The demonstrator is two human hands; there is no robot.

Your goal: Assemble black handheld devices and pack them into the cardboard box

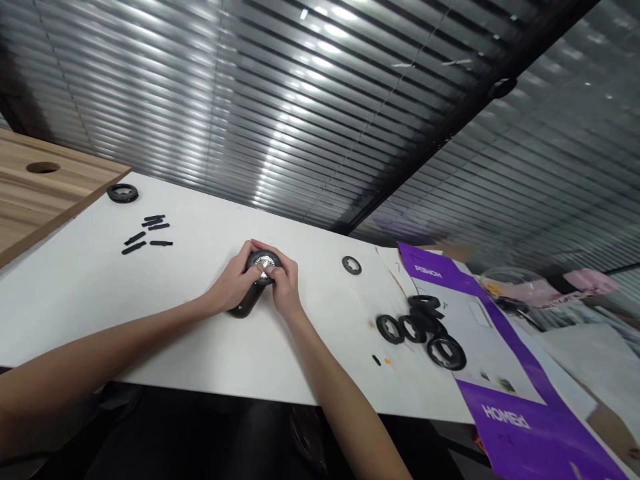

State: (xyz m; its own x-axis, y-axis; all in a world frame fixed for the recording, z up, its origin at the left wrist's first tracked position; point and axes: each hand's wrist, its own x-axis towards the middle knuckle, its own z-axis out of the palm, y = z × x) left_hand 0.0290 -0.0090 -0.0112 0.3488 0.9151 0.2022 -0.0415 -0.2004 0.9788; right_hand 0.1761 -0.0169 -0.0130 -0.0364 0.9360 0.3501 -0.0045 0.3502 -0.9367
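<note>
A black handheld device (245,303) with a round, perforated silver head (264,261) is held at the middle of the white table (200,360). My left hand (234,281) wraps the left side of the head, its thumb on the silver disc. On the right side, my right hand (286,280) grips the same head, and its thumb also presses on the disc. Both sets of fingers curl behind the rim and are partly hidden. The device's dark handle slants down to the left beneath the hands.
Several black strips (160,227) and a black ring (123,193) lie at the left. A single ring (351,265) and a cluster of several rings (447,352) are at the right, beside a purple and white printed sheet (505,393). A wooden board (75,187) borders the far left.
</note>
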